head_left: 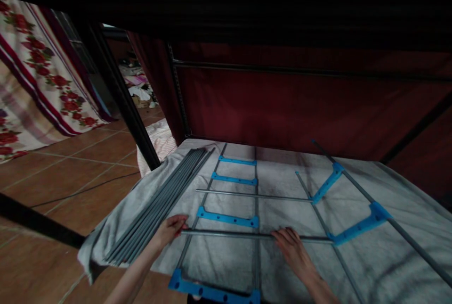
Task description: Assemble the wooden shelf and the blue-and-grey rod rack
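A grey metal tube (233,234) runs crosswise in front of me, its right end at a blue plastic bracket (362,229) on the right-hand frame. My left hand (172,228) pinches the tube's left end. Farther along, my right hand (289,243) is closed over its middle. Under it lies a ladder-like frame of two long tubes joined by several blue brackets (228,219). Another crosswise tube (278,197) lies farther back, its right end at a smaller-looking blue bracket (326,184). The right-hand frame stands tilted up on one long tube.
A bundle of grey tubes (162,205) lies at the left on the grey cloth (282,162). Black metal posts (123,92) and a dark overhead edge surround the bed-like surface. A dark red curtain (282,106) hangs behind; a floral cloth (45,73) hangs left above the tiled floor (92,162).
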`<state>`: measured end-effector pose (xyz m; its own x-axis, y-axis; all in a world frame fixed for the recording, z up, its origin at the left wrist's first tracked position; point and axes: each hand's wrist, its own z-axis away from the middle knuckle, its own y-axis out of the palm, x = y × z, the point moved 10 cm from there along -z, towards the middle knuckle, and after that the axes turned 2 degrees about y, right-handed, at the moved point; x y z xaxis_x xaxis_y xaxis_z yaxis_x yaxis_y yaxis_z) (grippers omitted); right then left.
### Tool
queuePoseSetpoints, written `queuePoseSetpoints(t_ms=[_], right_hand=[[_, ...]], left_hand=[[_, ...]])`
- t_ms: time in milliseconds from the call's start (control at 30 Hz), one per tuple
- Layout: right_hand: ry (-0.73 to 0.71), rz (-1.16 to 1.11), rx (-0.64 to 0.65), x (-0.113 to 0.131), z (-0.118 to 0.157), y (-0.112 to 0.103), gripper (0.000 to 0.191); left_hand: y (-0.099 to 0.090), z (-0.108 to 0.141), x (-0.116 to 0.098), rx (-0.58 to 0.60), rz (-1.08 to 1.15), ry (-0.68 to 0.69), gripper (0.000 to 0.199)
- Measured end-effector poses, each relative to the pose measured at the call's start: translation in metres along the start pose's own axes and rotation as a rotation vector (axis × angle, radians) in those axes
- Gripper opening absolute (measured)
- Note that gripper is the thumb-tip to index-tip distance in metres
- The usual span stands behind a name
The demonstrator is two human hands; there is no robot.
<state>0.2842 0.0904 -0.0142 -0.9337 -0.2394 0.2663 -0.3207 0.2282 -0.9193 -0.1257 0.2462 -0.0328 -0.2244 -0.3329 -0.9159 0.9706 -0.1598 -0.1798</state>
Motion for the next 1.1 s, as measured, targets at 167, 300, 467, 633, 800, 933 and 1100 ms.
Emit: queuePoseSetpoints(t_ms=[167,300,467,633,800,933,1100], right_hand=[[-0.019,0.013,0.001,-0.01,-0.004,-0.002,0.039],[0.022,0.002,-0.026,-0.014,-0.004,-0.009,0.039],[0.053,-0.019,-0.05,-0.015,-0.005,-0.017,0.037],[0.068,-0.036,-0.073,-0.017,-0.003,-0.024,0.036],[0.076,-0.059,-0.08,-0.016,-0.003,-0.026,0.036],[0.094,-0.058,-0.102,-0.015,-0.004,-0.028,0.036],[0.117,-0.124,-0.097,-0.017,-0.004,-0.029,0.034]], left_hand=[[0.018,0.001,-0.005,0.182,0.047,-0.136,0.055],[0.027,-0.009,-0.007,0.299,0.046,-0.26,0.062],[0.036,-0.019,-0.011,0.246,-0.185,-0.254,0.057],[0.048,-0.012,-0.006,0.307,-0.03,-0.259,0.055],[0.044,-0.006,-0.002,0.267,0.021,-0.213,0.06],[0.061,-0.002,-0.004,0.292,-0.186,-0.084,0.05],[0.075,0.0,-0.022,0.101,-0.289,0.137,0.043]])
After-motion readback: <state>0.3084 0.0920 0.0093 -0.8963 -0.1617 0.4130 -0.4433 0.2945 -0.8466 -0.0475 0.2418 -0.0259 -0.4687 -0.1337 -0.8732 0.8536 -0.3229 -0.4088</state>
